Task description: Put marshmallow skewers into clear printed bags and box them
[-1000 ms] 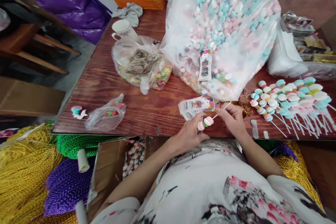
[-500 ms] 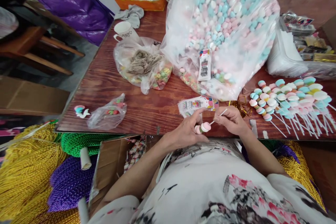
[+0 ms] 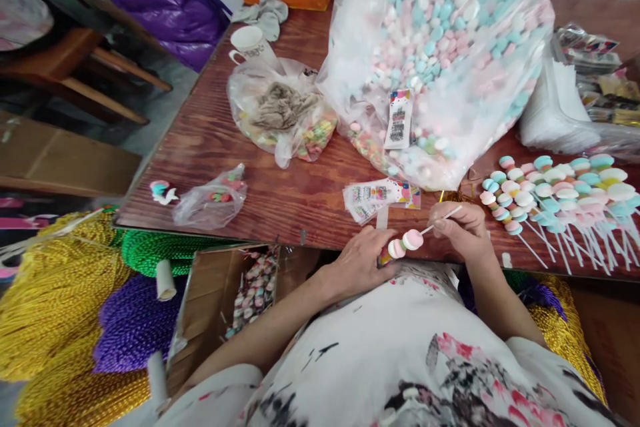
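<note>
My left hand (image 3: 367, 258) is curled around the lower end of a short stack of marshmallows (image 3: 413, 240), with something colourful tucked against the fingers that I can't make out. My right hand (image 3: 465, 227) pinches the white stick (image 3: 427, 229) between thumb and fingertips. The stack sits between my hands, in front of the table's near edge, with the stick slanting up to the right. Soft pieces dent easily, so I'd cradle them lightly and put any push or pull through the stick, straight along its line; a sideways lean could bend it or tear a piece.

Just beyond, on the table (image 3: 285, 203), printed labels (image 3: 370, 197) lie fanned near that edge, and gold ties (image 3: 454, 196) beside my right hand. Farther right, toward the near right corner, filled sticks (image 3: 565, 190) lie bunched; my elbow needs room there. The big bag of marshmallows (image 3: 450, 60) slumps toward the far edge.
</note>
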Tool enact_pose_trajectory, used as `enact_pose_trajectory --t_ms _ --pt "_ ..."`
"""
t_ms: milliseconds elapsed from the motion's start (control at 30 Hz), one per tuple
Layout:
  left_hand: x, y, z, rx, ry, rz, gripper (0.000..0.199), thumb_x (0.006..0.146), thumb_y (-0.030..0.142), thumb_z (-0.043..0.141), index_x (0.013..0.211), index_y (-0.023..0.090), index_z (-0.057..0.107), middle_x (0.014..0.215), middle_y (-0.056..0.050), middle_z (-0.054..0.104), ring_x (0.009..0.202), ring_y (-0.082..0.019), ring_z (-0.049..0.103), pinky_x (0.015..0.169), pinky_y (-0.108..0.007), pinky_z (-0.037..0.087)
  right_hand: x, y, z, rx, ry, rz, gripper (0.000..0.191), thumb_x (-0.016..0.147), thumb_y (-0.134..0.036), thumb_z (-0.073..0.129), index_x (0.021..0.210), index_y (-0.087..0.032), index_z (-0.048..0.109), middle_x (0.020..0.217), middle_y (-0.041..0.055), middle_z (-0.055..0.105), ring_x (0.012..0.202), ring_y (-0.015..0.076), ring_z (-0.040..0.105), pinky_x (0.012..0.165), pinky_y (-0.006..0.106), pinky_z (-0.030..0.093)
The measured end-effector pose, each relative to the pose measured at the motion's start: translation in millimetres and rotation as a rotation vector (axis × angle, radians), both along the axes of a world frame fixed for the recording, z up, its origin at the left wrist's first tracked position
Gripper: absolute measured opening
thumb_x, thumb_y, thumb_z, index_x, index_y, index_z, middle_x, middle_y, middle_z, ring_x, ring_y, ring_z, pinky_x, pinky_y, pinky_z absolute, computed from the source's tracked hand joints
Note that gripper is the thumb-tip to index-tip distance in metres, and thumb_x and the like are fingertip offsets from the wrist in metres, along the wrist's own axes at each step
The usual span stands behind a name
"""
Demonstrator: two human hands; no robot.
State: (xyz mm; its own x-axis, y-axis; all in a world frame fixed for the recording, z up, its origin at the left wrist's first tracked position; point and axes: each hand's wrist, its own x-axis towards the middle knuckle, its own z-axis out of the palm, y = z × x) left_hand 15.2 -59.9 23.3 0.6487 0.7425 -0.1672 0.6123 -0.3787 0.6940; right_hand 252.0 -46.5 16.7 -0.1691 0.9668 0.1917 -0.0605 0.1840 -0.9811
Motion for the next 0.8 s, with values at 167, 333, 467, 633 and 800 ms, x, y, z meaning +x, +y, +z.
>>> enact_pose_trajectory --t_ms 167,333,467,633,800 --pt "3 3 -7.9 0.114 -0.067 0.051 0.01 0.085 0.026 0.056 0.081 0.017 0.055 0.084 -0.006 0.06 0.084 -0.02 0.053 0.075 -0.031 0.043 5 -5 -0.8 0.066 -0.079 -0.001 0.022 0.087 -0.03 0.062 0.067 -0.021 0.062 0.059 -0.0002 0.059 0.057 0.0138 0.053 0.056 0.029 0.042" --pt "4 4 -5.1 -0.029 -0.062 0.111 0.012 0.083 0.028 0.059 0.085 0.018 0.052 0.071 0.002 0.056 0.063 -0.013 0.049 0.059 -0.025 0.034 12 -8 0.9 0.2 -0.185 0.042 0.014 0.088 -0.021 0.06 0.076 -0.021 0.065 0.067 0.0002 0.064 0.06 0.0135 0.058 0.059 0.028 0.044" --pt "9 4 3.1 -0.118 -0.007 0.125 0.04 0.07 0.043 0.074 0.092 0.019 0.052 0.076 0.002 0.06 0.067 -0.015 0.054 0.061 -0.026 0.036 13 -8 4.4 0.268 -0.221 0.049 0.011 0.088 -0.017 0.059 0.081 -0.022 0.067 0.072 0.001 0.067 0.064 0.0139 0.061 0.061 0.028 0.046" --pt "13 2 7.1 -0.133 0.03 0.077 0.048 0.071 0.037 0.073 0.107 0.021 0.046 0.084 0.001 0.063 0.072 -0.018 0.059 0.063 -0.028 0.039 4 -8 1.8 0.25 -0.208 0.091 0.011 0.089 -0.019 0.058 0.081 -0.021 0.066 0.069 0.0005 0.064 0.06 0.0127 0.058 0.059 0.027 0.044" --pt "22 3 9.0 -0.065 0.052 0.045 0.05 0.073 0.028 0.066 0.116 0.021 0.042 0.09 -0.001 0.062 0.077 -0.021 0.063 0.066 -0.031 0.043 -14 -15 -4.9 0.163 -0.114 -0.08 0.014 0.09 -0.023 0.057 0.079 -0.02 0.065 0.061 -0.0016 0.059 0.057 0.0124 0.055 0.058 0.027 0.044"
